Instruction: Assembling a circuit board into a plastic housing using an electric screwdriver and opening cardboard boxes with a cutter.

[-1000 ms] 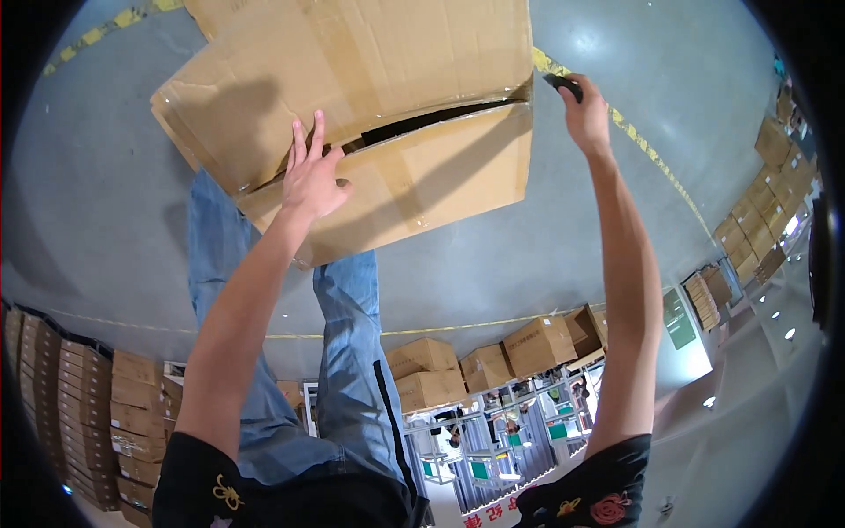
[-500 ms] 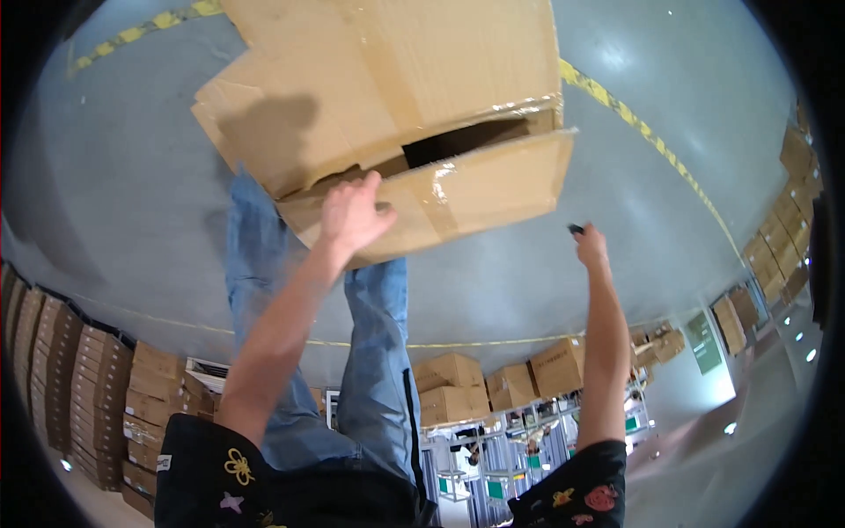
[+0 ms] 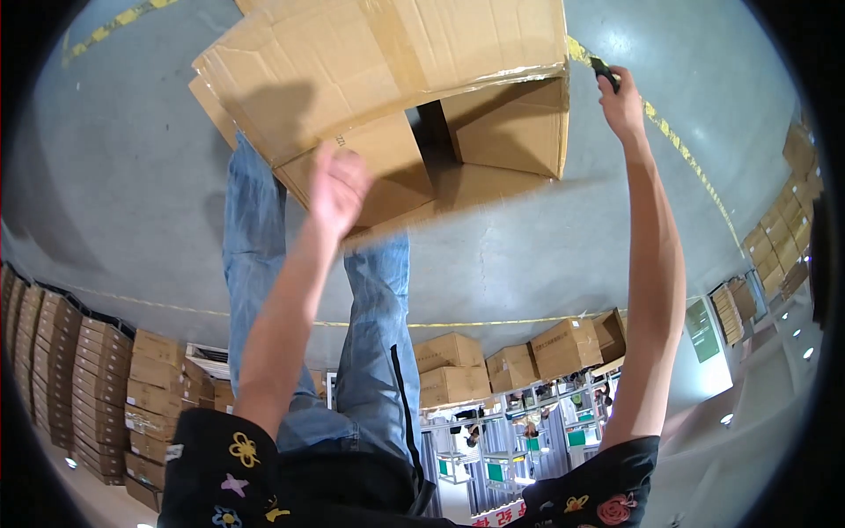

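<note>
A large brown cardboard box (image 3: 475,44) with clear tape along its edges lies in front of my legs. Its near side gapes wide, showing an inner flap (image 3: 378,167) and a dark interior. The near outer flap (image 3: 458,209) is smeared by motion and hangs down. My left hand (image 3: 340,187) is over the left part of this opening, blurred, its fingers seemingly curled; whether they touch the cardboard I cannot tell. Out past the box's right side, my right hand (image 3: 623,101) is closed around a small black box cutter (image 3: 605,74), apart from the box.
Grey floor (image 3: 493,273) surrounds the box, with yellow-black tape lines (image 3: 682,145) on it. Stacked cartons (image 3: 101,387) stand at the left, more boxes (image 3: 563,348) behind my legs, and another stack (image 3: 779,238) at the far right. People and racks show at the bottom.
My right hand has moved up and away along the box's right side with the box cutter. The near flap has swung down, widening the opening, and my left hand has come off its edge.
</note>
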### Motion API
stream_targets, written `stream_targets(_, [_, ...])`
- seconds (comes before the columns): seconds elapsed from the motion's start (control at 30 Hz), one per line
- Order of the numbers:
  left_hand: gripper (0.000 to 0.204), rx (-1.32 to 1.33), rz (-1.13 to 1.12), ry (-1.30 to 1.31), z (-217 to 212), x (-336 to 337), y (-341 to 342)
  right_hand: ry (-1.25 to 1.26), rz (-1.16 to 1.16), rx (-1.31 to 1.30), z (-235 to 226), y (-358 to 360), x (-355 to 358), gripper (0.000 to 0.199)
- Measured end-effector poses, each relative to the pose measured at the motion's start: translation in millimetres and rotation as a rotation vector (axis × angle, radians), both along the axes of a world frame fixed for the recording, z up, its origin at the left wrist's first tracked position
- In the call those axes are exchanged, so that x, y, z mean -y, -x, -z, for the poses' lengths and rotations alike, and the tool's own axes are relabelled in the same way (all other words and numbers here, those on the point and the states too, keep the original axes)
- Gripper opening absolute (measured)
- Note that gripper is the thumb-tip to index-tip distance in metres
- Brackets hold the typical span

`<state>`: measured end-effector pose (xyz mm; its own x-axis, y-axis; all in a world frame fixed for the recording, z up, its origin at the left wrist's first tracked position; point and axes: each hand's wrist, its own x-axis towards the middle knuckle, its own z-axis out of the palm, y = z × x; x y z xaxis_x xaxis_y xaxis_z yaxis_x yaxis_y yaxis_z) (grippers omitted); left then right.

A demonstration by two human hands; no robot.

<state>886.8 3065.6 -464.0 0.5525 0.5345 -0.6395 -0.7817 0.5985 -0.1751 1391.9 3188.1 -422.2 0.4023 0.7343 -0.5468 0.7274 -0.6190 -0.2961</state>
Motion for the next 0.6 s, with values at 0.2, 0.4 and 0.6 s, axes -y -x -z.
stream_targets(0.2, [0.046, -0.666, -0.087, 0.723, -33, -44, -37, 0.255, 0.267, 0.068, 5, 25, 8, 0.036])
stream_targets(0.4, [0.027, -0.547, -0.199, 0.516, -44, -37, -34, 0.211, 0.230, -0.045, 15, 18, 17, 0.033])
stream_targets(0.6, [0.026, -0.617, -0.173, 0.631, -53, -32, -46, 1.297, -0.706, 0.226, 2, -30, 4, 0.025])
